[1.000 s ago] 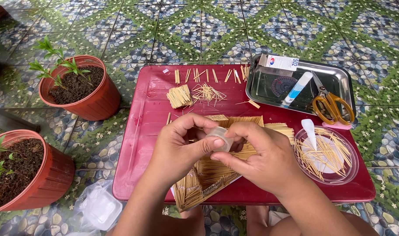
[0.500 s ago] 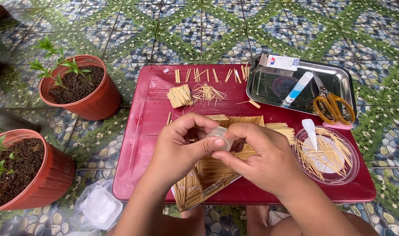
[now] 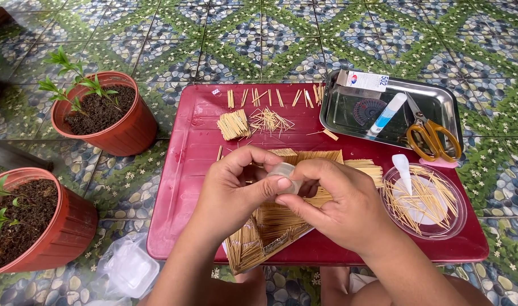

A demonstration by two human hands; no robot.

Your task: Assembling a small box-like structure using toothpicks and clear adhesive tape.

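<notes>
1. Presently, both hands are meeting over the middle of the red tray (image 3: 185,170), pinching one small, translucent roll-like object (image 3: 282,171); exactly what it is cannot be told.
2. The left hand (image 3: 236,190) is closing narrowly, thumb pressing on the object's near side; the right hand (image 3: 341,207) is gripping it from the other side with curled fingers.
3. Beneath the hands, one angular toothpick-built panel structure (image 3: 270,226) is lying on the tray, judged part-assembled: several faces are joined, edges are showing open.
4. Material is remaining: one tidy bundle of cut sticks (image 3: 233,124), one loose scatter (image 3: 270,120), and a row of short pieces (image 3: 270,97) along the far edge.
5. One round clear lid (image 3: 426,201) is holding loose toothpicks.
6. One steel tray (image 3: 349,113) is carrying one glue tube (image 3: 386,114), one small box (image 3: 364,80) and one pair of yellow-handled scissors (image 3: 432,139).
7. Two plant pots (image 3: 108,122) are standing on the tiled floor to the left.
</notes>
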